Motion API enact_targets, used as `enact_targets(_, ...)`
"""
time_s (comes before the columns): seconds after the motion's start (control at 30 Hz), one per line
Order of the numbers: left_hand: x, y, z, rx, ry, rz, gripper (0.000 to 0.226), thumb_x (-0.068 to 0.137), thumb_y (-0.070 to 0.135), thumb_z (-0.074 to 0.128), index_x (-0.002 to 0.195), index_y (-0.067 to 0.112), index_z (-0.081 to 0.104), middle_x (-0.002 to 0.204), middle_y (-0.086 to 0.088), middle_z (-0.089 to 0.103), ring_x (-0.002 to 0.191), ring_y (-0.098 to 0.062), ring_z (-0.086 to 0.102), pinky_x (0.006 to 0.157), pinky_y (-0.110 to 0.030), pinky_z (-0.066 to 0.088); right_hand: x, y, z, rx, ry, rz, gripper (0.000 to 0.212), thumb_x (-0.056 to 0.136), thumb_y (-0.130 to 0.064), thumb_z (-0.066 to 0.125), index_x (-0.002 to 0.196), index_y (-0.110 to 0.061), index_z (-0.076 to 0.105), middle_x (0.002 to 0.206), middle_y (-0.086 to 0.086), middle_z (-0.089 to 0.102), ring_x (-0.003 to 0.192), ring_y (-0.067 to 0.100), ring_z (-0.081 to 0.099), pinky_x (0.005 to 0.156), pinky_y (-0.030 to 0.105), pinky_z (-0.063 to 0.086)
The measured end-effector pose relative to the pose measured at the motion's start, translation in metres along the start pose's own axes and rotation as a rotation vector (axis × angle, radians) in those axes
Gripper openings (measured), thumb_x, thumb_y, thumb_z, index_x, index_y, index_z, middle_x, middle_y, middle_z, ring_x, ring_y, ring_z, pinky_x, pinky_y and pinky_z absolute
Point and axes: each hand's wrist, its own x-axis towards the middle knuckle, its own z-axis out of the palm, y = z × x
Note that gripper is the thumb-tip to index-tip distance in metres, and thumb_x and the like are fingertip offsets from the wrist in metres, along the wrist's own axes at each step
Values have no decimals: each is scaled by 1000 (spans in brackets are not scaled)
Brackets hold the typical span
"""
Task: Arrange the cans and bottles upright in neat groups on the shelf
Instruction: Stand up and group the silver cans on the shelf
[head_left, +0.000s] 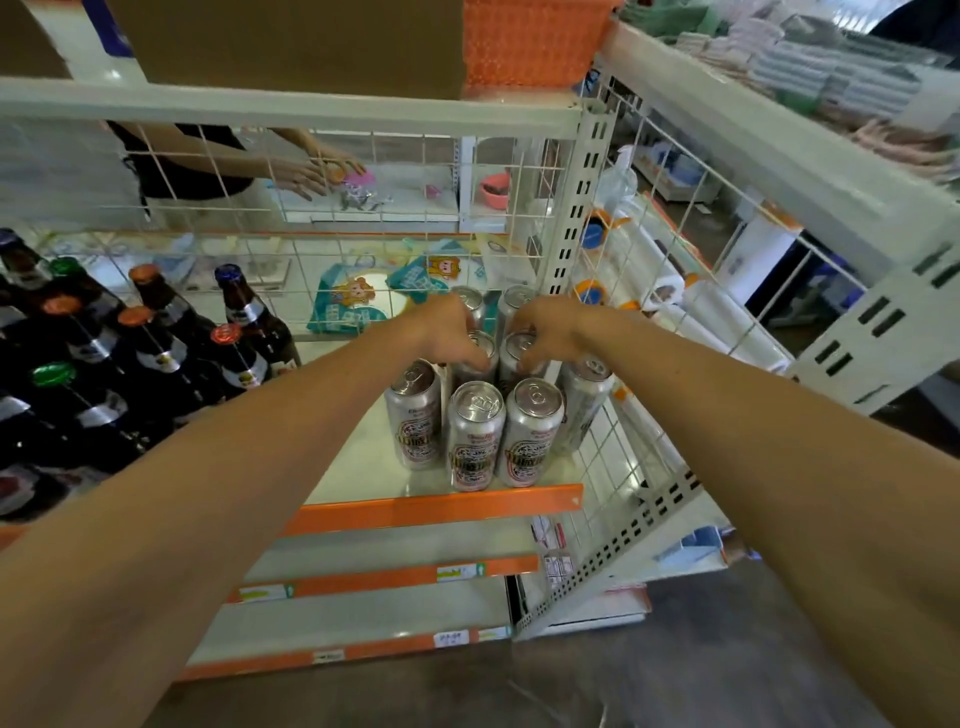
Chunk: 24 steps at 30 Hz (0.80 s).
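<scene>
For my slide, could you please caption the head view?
Left hand and right hand grip upright silver cans beside dark bottles.

Up top sit a brown cardboard box (296, 41) and an orange plastic lattice basket (530, 41). Behind the white wire mesh panel (415, 156) stands another person (192, 161), near a pink bowl (493, 189). Blue cartoon-printed packets (348, 304) lie lower down. White plastic rolls (722, 317) and folded striped towels (831, 67) fill the right.

Shelf (363, 467) carries upright cans (475, 436) beside dark bottles (156, 364).
</scene>
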Motion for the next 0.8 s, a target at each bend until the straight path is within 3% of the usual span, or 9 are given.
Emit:
enact_targets(0.17, -4, 3, -1, -3, -32, 7, 43, 67, 33, 85, 101, 12, 70, 92, -5, 70, 85, -21, 68, 72, -34, 56, -5, 1, -3, -18, -61, -38, 64, 83, -34, 75, 140, -19, 50, 134, 6, 55, 118, 27, 54, 83, 31, 43)
enact_targets(0.37, -7, 5, 0, 7, -53, 12, 51, 69, 37, 85, 111, 12, 69, 102, -5, 69, 93, -21, 65, 84, -38, 57, -8, 2, -6, -36, -78, -52, 65, 84, -36, 74, 142, -20, 49, 138, 6, 53, 121, 27, 52, 87, 32, 44)
enact_targets(0.53, -6, 4, 1, -8, -58, -5, 54, 67, 37, 86, 111, 11, 68, 99, -6, 71, 88, -21, 68, 83, -40, 59, -9, 4, -4, -36, -66, -57, 64, 85, -37, 72, 142, -21, 48, 139, 5, 52, 124, 27, 51, 90, 33, 43)
enact_targets(0.67, -6, 3, -1, -44, -89, -19, 51, 70, 45, 85, 106, 13, 69, 99, -4, 70, 93, -22, 67, 87, -41, 56, -8, 10, -5, 41, -96, -49, 60, 87, -53, 65, 138, -25, 54, 137, 3, 55, 122, 26, 53, 101, 40, 45)
enact_targets(0.73, -4, 1, -4, -85, -74, -11, 47, 75, 53, 79, 101, 15, 70, 97, -2, 69, 94, -19, 65, 85, -37, 54, -7, 13, -9, 100, -55, -31, 57, 90, -59, 57, 133, -21, 59, 134, 3, 57, 120, 25, 53, 103, 41, 45)
enact_targets(0.8, 3, -1, -10, -111, 30, -6, 47, 85, 54, 69, 102, 11, 71, 101, -7, 69, 95, -21, 64, 84, -36, 51, -1, 18, -13, 156, 75, -3, 51, 94, -52, 55, 127, -14, 63, 130, 9, 59, 118, 27, 54, 98, 36, 45)
